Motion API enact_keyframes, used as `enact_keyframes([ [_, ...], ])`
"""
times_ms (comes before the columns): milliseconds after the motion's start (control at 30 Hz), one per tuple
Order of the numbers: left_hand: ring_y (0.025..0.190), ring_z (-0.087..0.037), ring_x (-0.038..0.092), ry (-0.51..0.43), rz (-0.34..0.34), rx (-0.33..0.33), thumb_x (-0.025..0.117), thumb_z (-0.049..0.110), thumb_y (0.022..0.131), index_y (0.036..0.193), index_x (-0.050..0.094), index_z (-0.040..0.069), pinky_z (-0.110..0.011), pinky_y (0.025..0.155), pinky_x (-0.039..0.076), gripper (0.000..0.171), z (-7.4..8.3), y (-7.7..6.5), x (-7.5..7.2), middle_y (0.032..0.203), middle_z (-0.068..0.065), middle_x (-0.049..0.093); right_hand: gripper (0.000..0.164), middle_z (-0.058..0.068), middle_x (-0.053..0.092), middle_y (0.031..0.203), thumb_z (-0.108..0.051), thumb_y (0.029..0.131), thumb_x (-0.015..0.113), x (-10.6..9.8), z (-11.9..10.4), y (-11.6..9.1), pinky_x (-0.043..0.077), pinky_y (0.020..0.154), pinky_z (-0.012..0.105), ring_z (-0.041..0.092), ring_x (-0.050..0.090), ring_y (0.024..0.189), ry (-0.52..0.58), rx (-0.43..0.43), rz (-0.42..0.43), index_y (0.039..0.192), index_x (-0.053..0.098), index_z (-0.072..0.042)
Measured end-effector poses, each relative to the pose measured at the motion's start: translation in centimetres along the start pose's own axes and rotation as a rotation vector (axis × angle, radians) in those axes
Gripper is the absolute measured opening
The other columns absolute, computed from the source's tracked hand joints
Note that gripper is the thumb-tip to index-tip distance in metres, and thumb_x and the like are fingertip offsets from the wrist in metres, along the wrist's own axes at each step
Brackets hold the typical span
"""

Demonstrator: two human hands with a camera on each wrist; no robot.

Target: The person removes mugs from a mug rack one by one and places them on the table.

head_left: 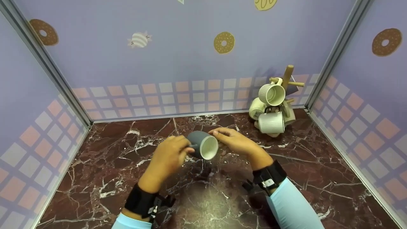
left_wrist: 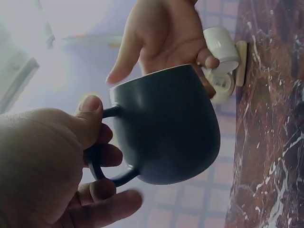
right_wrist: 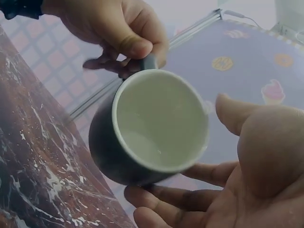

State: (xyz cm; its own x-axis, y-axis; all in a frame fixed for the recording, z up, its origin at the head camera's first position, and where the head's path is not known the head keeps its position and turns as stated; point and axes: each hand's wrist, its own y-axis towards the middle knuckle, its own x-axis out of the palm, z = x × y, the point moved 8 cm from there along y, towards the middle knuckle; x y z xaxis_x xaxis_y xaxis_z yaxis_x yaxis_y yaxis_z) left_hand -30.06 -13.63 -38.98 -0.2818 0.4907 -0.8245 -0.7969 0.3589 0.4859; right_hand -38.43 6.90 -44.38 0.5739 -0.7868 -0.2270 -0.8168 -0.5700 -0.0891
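Dark grey mug (head_left: 203, 145) in the air above the marbled tabletop (head_left: 203, 203), tipped on its side, pale mouth turned toward the right hand (head_left: 237, 141); left hand (head_left: 168, 156) clamped on the mug handle (left_wrist: 124, 177), thumb and fingers pinching it, mug body beyond the fingertips; right hand unclenched, thumb apart from the fingers, palm toward the mug, fingers just beside its rim and wall; contact there: cannot tell.

Edges: back wall (head_left: 178, 63) behind the tabletop, left wall (head_left: 28, 95) and right wall (head_left: 375, 105) well apart from the hands; wooden mug tree (head_left: 287, 76) at the back right corner, ribbed white mug (head_left: 272, 123) low on its front; bare marble in front of and left of the hands.
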Motion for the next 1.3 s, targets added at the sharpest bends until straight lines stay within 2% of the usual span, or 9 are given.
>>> enact_keyframes([
  [133,0.097,-0.034,0.079,-0.081,0.039,-0.155,0.078,0.032,0.106,0.102,0.079,0.010,-0.056,0.093,0.068,0.022,-3.2,-0.2,-0.6,0.103,-0.008,0.081,0.050,0.022,0.076,0.142,-0.042,0.120,0.057,-0.6,-0.2,-0.3,0.070,0.084,0.036,0.023,0.080,0.106,-0.064,-0.009,0.089,0.151,0.067,-0.004],
  [233,0.107,-0.040,0.081,-0.125,0.091,-0.303,0.077,0.032,0.107,0.107,0.080,0.009,-0.063,0.100,0.066,0.022,-6.0,-0.6,-1.1,0.113,-0.012,0.084,0.046,0.019,0.078,0.143,-0.044,0.117,0.063,-0.8,-0.8,-0.6,0.068,0.102,0.048,0.029,0.079,0.118,-0.255,-0.057,0.185,0.145,0.072,-0.008],
  [333,0.108,-0.043,0.082,-0.186,0.167,-0.453,0.075,0.033,0.110,0.110,0.080,0.008,-0.064,0.101,0.064,0.026,-8.8,-1.2,-1.8,0.120,-0.018,0.084,0.049,0.014,0.076,0.149,-0.049,0.114,0.066,-0.3,-1.3,-1.0,0.057,0.123,0.059,0.036,0.073,0.137,-0.440,-0.099,0.259,0.147,0.073,-0.014],
  [400,0.099,-0.041,0.084,-0.241,0.217,-0.551,0.072,0.035,0.112,0.111,0.079,0.007,-0.059,0.092,0.067,0.029,-10.5,-1.8,-2.1,0.118,-0.021,0.084,0.053,0.011,0.069,0.161,-0.051,0.113,0.067,0.6,-1.6,-1.3,0.051,0.130,0.061,0.038,0.066,0.148,-0.543,-0.135,0.268,0.153,0.069,-0.016],
  [567,0.075,-0.023,0.084,-0.375,0.355,-0.745,0.065,0.038,0.117,0.116,0.077,0.004,-0.027,0.066,0.064,0.036,-14.1,-3.6,-3.3,0.112,-0.027,0.079,0.063,0.002,0.046,0.181,-0.053,0.111,0.066,3.3,-1.9,-1.9,0.036,0.140,0.056,0.032,0.047,0.167,-0.780,-0.276,0.208,0.162,0.061,-0.017],
  [633,0.072,-0.016,0.083,-0.410,0.412,-0.793,0.064,0.039,0.117,0.118,0.076,0.003,-0.018,0.063,0.062,0.038,-15.3,-4.3,-3.8,0.111,-0.026,0.076,0.066,-0.002,0.040,0.184,-0.055,0.111,0.064,4.4,-1.8,-1.9,0.031,0.142,0.055,0.028,0.039,0.172,-0.852,-0.330,0.177,0.164,0.058,-0.017],
  [767,0.071,-0.008,0.079,-0.468,0.492,-0.861,0.061,0.037,0.119,0.123,0.074,-0.002,-0.018,0.067,0.067,0.041,-17.8,-5.7,-4.4,0.112,-0.023,0.072,0.074,-0.007,0.026,0.188,-0.064,0.111,0.056,6.4,-1.3,-1.8,0.024,0.145,0.054,0.024,0.027,0.177,-0.942,-0.388,0.093,0.170,0.051,-0.020],
  [1000,0.064,0.006,0.067,-0.501,0.595,-0.954,0.056,0.033,0.121,0.124,0.070,-0.007,-0.015,0.067,0.066,0.042,-22.2,-8.9,-5.0,0.110,-0.018,0.067,0.078,-0.010,0.013,0.190,-0.065,0.112,0.055,9.3,-0.7,-1.6,0.019,0.145,0.060,0.023,0.016,0.179,-0.996,-0.451,-0.046,0.176,0.041,-0.023],
  [1300,0.058,0.011,0.064,-0.558,0.619,-1.062,0.049,0.031,0.122,0.133,0.063,-0.011,-0.013,0.068,0.065,0.045,-27.0,-12.5,-4.9,0.111,-0.015,0.060,0.081,-0.010,0.007,0.191,-0.070,0.112,0.050,11.4,0.0,-1.9,0.015,0.144,0.064,0.024,0.007,0.180,-1.053,-0.510,-0.150,0.180,0.031,-0.029],
])
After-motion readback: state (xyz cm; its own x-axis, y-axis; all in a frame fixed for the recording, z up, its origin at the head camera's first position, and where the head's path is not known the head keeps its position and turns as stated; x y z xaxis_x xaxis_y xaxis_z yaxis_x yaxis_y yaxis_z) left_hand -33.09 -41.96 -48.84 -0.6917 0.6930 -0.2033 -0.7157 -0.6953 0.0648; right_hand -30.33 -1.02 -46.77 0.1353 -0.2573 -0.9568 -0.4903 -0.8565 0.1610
